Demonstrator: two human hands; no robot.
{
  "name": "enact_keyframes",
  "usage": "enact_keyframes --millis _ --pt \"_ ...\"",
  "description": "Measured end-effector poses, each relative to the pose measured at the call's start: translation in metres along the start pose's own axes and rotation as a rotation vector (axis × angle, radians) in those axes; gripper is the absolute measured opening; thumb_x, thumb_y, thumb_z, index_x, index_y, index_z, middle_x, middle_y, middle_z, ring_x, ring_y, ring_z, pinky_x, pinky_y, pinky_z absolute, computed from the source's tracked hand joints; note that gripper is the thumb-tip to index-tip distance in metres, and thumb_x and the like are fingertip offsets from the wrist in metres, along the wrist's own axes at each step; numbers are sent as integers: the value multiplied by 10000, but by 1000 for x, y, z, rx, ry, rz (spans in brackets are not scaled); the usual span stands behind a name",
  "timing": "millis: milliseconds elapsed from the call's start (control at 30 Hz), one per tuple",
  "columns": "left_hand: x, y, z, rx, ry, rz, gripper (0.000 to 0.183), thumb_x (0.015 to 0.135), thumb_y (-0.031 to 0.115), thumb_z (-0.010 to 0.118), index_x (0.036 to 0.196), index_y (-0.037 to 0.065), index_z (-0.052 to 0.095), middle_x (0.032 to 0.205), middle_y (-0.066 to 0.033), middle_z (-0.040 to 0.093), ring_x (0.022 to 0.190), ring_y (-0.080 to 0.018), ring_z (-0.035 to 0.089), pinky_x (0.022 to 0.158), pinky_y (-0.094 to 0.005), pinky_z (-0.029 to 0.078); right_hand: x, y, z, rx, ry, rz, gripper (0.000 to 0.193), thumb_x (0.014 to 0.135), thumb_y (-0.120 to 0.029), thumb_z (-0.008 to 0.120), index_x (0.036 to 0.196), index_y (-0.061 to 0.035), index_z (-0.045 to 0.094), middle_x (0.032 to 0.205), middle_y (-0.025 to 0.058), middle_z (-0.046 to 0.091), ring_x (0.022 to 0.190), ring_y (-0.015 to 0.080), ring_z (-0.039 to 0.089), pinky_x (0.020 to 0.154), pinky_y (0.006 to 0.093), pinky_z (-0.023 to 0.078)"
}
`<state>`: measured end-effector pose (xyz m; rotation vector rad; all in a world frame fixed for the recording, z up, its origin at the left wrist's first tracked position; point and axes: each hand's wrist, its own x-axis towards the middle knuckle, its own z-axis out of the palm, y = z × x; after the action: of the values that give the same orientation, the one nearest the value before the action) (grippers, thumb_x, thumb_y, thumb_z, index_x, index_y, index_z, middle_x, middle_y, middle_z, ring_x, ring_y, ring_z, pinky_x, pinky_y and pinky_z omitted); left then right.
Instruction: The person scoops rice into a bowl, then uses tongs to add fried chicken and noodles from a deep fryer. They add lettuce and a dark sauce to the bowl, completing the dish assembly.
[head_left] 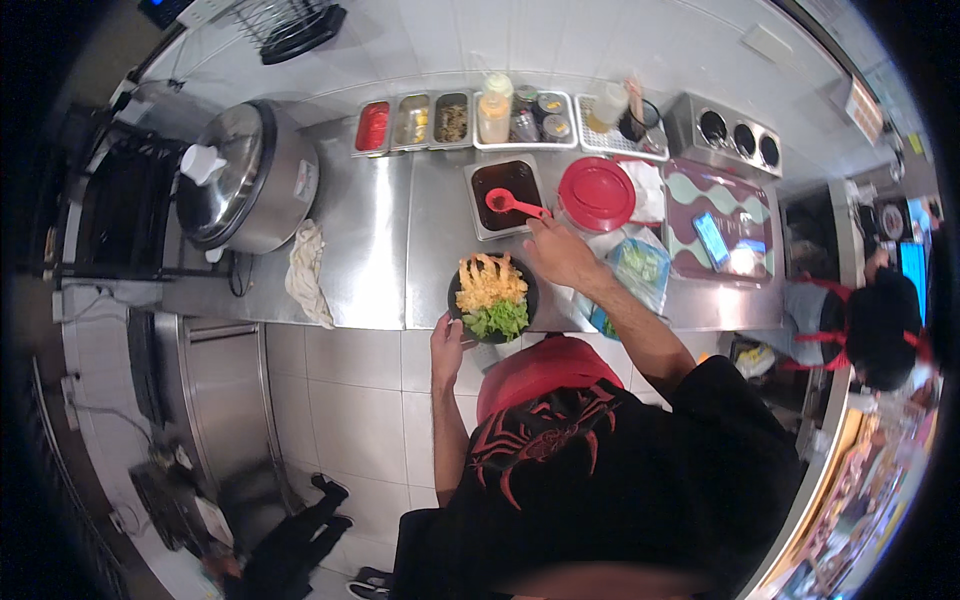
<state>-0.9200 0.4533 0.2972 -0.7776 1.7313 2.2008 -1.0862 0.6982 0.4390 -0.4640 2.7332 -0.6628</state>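
My left hand (447, 346) grips the lower left rim of a black bowl (453, 290) at the counter's front edge. In the bowl, golden fried battered pieces (488, 284), which look like tempura, lie behind chopped green leaves (497, 320). My right hand (562, 255) is closed on the handle of a red ladle (520, 206). The ladle's round cup rests over dark brown sauce (497, 177) in a square metal pan (480, 230), just behind the bowl. Some dark liquid seems to be in the cup.
Right of the pan sits a red-lidded tub (597, 194), with a bag of greens (640, 268) nearer me. A phone (711, 241) lies on a patterned tray (685, 215). Topping pans (412, 122) and squeeze bottles (494, 110) line the wall. A large cooker (265, 180) and cloth (307, 272) stand left. Other people are nearby.
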Motion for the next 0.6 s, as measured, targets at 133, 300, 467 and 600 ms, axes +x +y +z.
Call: enact_keyframes --millis 133,300,467,600 --pt "7 0 -10 67 -116 33 431 1020 101 489 1428 -7 404 1166 -153 607 954 -211 666 785 -367 610 -57 -1 8 157 211 66 302 928 -194 579 1127 30 619 1040 261 666 901 427 673 811 489 532" --pt "0 2 -6 -37 -210 -95 556 982 32 513 1475 -4 257 1295 -181 532 1052 -283 658 881 -402 599 -127 -14 50 365 267 252 231 912 -186 599 1007 17 655 852 241 686 816 430 671 761 481 536" --pt "-16 2 7 -98 -382 -163 537 968 29 566 1428 -28 295 1330 -212 497 1112 -326 637 943 -409 580 -181 -28 84 419 235 388 267 917 -227 599 1016 17 645 905 250 685 864 421 671 796 491 523" --pt "-17 3 9 -60 -426 -174 548 957 53 640 1401 -55 337 1259 -203 539 1110 -306 646 909 -396 588 -228 -12 114 401 106 420 419 919 -284 622 1183 41 621 1045 257 687 970 402 673 870 446 532"
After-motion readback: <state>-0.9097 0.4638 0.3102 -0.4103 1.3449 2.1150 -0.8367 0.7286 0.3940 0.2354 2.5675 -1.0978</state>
